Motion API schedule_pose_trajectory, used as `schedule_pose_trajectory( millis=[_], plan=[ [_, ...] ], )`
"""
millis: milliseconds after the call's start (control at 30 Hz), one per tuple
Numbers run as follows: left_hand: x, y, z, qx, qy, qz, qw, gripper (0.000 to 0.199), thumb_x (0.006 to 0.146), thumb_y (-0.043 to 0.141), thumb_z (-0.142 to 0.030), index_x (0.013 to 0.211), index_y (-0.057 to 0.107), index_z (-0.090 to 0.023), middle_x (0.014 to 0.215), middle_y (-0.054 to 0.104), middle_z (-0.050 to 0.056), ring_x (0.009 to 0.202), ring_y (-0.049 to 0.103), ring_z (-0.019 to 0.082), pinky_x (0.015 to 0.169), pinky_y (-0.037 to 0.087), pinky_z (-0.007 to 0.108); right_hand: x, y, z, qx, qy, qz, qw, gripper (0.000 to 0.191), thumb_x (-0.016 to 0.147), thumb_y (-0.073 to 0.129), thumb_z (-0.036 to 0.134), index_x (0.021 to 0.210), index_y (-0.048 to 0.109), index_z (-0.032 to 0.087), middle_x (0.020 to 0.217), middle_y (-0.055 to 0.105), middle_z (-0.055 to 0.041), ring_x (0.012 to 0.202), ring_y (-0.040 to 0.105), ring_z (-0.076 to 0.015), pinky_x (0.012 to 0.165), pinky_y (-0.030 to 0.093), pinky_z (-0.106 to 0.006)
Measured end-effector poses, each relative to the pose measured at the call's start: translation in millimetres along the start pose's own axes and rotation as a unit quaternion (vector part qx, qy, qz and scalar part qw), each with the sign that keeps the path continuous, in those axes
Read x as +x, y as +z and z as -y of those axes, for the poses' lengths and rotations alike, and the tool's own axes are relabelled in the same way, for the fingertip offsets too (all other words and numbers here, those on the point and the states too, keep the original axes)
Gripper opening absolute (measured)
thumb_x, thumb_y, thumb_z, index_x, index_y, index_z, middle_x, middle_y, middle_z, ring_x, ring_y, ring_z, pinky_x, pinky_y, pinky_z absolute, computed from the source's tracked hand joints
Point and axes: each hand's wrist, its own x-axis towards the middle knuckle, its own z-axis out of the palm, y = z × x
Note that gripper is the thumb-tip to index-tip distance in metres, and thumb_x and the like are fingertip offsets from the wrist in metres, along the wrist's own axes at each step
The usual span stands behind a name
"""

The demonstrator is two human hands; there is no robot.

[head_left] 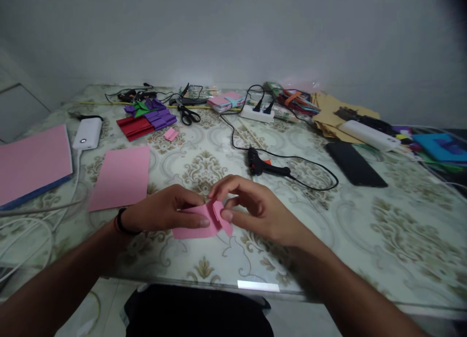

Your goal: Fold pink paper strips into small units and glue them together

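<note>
A small pink paper piece (199, 226) lies on the patterned table near the front edge, partly folded. My left hand (164, 209) presses it down with the thumb and fingers along its top and left side. My right hand (255, 208) pinches a folded flap at the paper's right end. Both hands meet over the paper. A dark band circles my left wrist.
A pink sheet (121, 177) and a pink pad (31, 163) lie to the left, near a white power bank (87, 133). Red and purple folded papers (148, 119), scissors (188, 115), a power strip (257, 114), a black glue gun (264, 167), and a dark phone (354, 164) lie beyond.
</note>
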Motion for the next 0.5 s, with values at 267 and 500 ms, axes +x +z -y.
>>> schedule_pose_trajectory(
  millis=[267, 500],
  plan=[
    [-1.7, -4.6, -1.0, -0.009, -0.007, 0.071, 0.997, 0.043, 0.092, 0.070, -0.037, 0.062, 0.047, -0.017, 0.060, 0.035, -0.005, 0.058, 0.031, 0.010, 0.053, 0.023, 0.028, 1.4, -5.7, 1.3, 0.029, 0.049, 0.123, 0.991, 0.019, 0.091, 0.078, 0.035, 0.086, 0.072, 0.018, 0.090, 0.068, -0.0038, 0.083, 0.065, -0.0154, 0.073, 0.055, -0.028],
    [-0.6, -3.7, -2.1, -0.008, -0.016, 0.043, 0.999, 0.037, 0.091, 0.071, -0.035, 0.065, 0.054, -0.015, 0.060, 0.038, -0.006, 0.057, 0.033, 0.009, 0.052, 0.024, 0.026, -1.7, -2.2, 1.0, 0.060, 0.137, 0.108, 0.983, 0.028, 0.092, 0.075, 0.043, 0.089, 0.065, 0.017, 0.079, 0.066, -0.0010, 0.070, 0.064, -0.0128, 0.064, 0.052, -0.024]
  ],
)
